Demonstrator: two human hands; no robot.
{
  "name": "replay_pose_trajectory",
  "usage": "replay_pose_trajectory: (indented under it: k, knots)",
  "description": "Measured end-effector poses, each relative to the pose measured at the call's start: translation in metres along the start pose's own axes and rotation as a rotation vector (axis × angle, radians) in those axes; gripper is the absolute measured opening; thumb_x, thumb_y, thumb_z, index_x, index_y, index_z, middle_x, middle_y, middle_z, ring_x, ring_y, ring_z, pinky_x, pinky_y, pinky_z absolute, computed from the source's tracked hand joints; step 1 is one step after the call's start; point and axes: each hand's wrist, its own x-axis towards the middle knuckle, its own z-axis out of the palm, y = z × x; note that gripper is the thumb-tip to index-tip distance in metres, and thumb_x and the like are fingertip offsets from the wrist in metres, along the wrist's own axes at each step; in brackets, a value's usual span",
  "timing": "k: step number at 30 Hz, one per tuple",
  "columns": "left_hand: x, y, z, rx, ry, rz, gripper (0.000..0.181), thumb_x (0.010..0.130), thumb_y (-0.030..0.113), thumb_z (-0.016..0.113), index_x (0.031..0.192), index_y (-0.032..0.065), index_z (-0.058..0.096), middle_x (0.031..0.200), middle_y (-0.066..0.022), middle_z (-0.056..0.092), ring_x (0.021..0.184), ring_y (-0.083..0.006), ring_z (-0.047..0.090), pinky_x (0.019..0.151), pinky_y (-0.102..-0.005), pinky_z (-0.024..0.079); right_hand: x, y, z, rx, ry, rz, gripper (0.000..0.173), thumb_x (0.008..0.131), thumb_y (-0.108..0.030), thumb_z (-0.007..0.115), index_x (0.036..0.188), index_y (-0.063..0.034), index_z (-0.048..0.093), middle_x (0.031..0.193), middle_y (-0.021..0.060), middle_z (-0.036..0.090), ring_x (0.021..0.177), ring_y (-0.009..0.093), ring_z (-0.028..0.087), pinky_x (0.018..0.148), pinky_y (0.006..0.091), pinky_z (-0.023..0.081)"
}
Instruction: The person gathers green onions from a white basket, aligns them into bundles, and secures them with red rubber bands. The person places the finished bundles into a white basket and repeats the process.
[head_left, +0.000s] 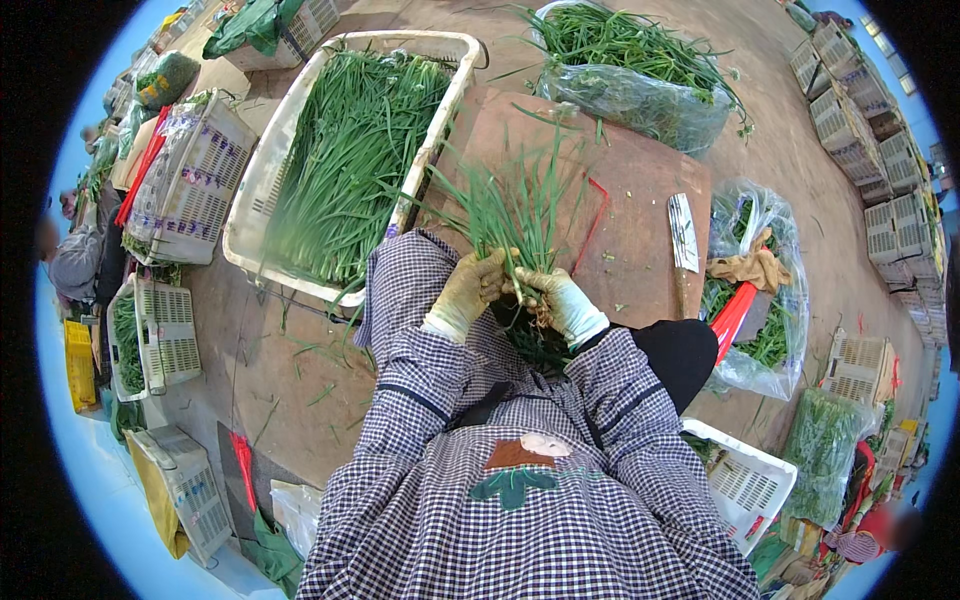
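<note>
Both my hands wear stained pale gloves and meet above my lap. My left hand (474, 291) grips part of a bunch of green Chinese chives (517, 214), leaves fanning upward and away from me. My right hand (556, 298) holds the lower stems of the same bunch, where brownish roots or dry bits hang below the fingers. Beyond the leaves lies a brown board (637, 195). A cleaver-like knife (682, 240) with a wooden handle rests near its right edge, and a thin red tie (596, 199) lies on its middle.
To the left stands a white plastic crate (345, 296) filled with chives. A clear bag of flowering greens (637, 97) sits beyond the board. At the right, another plastic bag (787, 360) bears a brown glove (754, 268) and red ties (733, 319). Stacked crates (847, 135) line the far right.
</note>
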Motion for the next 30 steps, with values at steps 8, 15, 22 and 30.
replay_pose_trajectory:
  k: [8,15,22,30]
  knots:
    - [0.002,-0.013,-0.005,0.018,0.033,-0.024,0.024,0.092,0.023,0.058,0.105,0.0025,0.061,0.060,0.0057,0.047,0.045,-0.0044,0.037,0.040,-0.0190,0.027,0.007,0.013,-0.006,-0.108,0.157,-0.175,0.020,0.080,-0.004,0.065,0.100,0.0005,0.064,0.084,0.0072,0.067,0.070,0.016,0.062,0.062,0.0271,0.049]
    - [0.007,-0.021,0.000,0.141,0.199,0.001,0.018,0.086,0.020,0.065,0.095,0.0036,0.064,0.072,0.0010,0.060,0.055,-0.0076,0.049,0.048,-0.0211,0.036,0.007,0.013,-0.013,-0.310,0.137,0.048,0.019,0.082,-0.014,0.067,0.098,-0.0029,0.064,0.082,0.0034,0.066,0.060,0.009,0.057,0.051,0.0200,0.043]
    - [0.005,-0.023,-0.004,0.087,0.100,0.015,0.027,0.088,0.022,0.064,0.106,0.0026,0.064,0.085,-0.0006,0.064,0.071,-0.0105,0.058,0.061,-0.0224,0.046,0.001,0.011,-0.001,0.013,0.072,-0.072,0.019,0.083,-0.006,0.064,0.101,-0.0006,0.063,0.088,0.0049,0.067,0.073,0.014,0.062,0.062,0.0260,0.049]
    - [0.006,-0.019,-0.004,0.024,0.095,0.156,0.029,0.087,0.026,0.065,0.103,0.0019,0.064,0.079,0.0005,0.060,0.072,-0.0129,0.056,0.065,-0.0250,0.047,0.013,0.018,-0.017,-0.073,0.328,-0.085,0.018,0.079,-0.004,0.068,0.096,0.0014,0.064,0.082,0.0087,0.067,0.070,0.015,0.062,0.061,0.0269,0.049]
